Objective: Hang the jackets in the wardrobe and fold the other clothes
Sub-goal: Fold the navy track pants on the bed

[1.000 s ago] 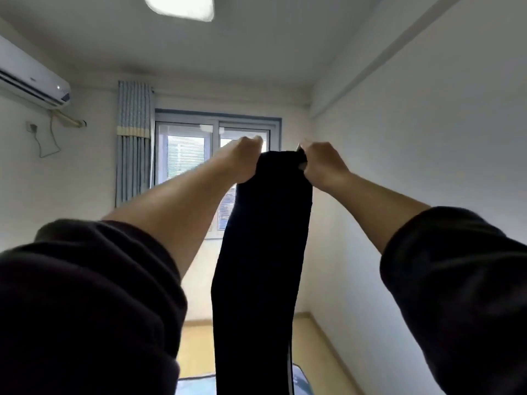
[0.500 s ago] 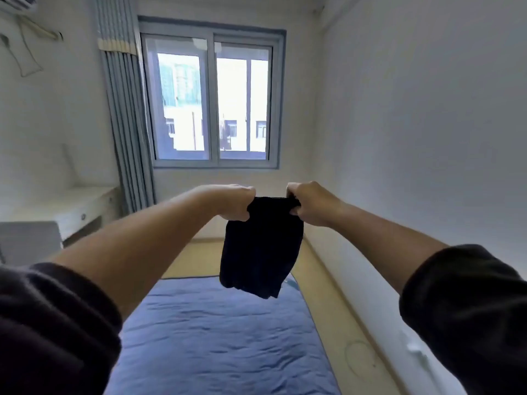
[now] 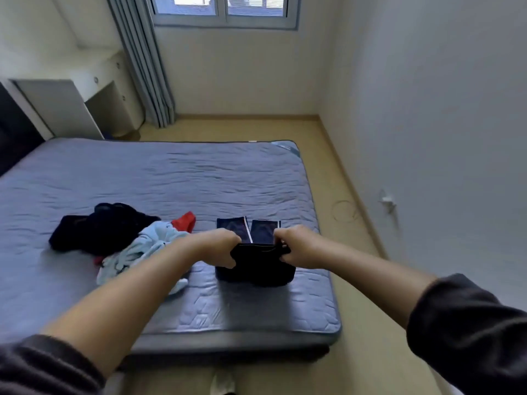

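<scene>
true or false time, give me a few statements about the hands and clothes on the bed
1. Both the left hand and the right hand grip the dark trousers. True.
2. A pile of clothes lies on the mattress, left of the trousers. True.
3. The trousers hang clear of the mattress. False: their lower part lies on it.
4. The red garment lies on the floor. False: it lies on the mattress by the pile.
</scene>
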A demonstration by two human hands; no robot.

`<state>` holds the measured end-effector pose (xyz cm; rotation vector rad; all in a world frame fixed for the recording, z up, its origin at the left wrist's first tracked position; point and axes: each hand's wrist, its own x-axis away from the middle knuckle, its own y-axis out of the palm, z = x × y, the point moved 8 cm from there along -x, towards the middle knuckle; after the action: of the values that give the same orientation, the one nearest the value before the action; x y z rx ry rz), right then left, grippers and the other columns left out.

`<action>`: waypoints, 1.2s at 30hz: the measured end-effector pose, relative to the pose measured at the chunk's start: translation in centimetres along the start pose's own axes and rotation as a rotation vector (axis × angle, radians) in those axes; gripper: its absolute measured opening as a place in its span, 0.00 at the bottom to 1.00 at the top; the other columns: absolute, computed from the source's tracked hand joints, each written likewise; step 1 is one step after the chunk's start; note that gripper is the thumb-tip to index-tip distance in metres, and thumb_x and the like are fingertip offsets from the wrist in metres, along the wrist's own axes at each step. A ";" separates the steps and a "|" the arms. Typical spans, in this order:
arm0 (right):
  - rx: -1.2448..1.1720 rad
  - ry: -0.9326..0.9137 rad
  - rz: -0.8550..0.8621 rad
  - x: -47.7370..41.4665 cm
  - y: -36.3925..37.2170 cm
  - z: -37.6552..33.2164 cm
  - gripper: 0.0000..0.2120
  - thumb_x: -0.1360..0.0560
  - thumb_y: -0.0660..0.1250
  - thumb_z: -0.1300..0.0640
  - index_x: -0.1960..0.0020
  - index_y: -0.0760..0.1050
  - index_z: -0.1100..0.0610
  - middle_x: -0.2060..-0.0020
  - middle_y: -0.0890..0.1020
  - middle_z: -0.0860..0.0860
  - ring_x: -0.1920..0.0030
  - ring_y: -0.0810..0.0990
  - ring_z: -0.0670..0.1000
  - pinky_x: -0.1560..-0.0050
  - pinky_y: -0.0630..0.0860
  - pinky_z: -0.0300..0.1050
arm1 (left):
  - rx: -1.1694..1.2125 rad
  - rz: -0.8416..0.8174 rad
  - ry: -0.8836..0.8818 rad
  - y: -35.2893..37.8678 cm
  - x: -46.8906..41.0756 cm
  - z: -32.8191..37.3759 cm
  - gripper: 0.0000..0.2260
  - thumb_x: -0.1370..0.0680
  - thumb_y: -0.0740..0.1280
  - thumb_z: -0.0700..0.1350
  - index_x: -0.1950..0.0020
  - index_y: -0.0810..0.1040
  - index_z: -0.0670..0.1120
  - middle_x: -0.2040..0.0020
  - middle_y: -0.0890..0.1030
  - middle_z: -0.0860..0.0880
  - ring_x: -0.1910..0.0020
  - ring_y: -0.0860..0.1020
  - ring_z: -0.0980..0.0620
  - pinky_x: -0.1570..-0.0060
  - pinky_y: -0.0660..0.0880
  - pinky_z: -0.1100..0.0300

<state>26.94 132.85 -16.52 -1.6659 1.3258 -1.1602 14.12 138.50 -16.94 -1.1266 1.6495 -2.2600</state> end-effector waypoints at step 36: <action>-0.938 -0.397 0.818 0.3 -45.4 -11.3 0.10 0.23 0.67 0.52 0.44 0.75 0.55 0.51 0.83 0.52 0.51 0.83 0.51 0.54 0.81 0.44 | 0.135 1.095 0.581 -46.2 17.9 -1.7 0.15 0.26 0.71 0.40 0.43 0.72 0.51 0.53 0.79 0.53 0.56 0.79 0.56 0.57 0.80 0.60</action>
<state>31.98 143.04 28.85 -1.4926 2.1157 0.3252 14.74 149.20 31.42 0.4878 1.5957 -1.8786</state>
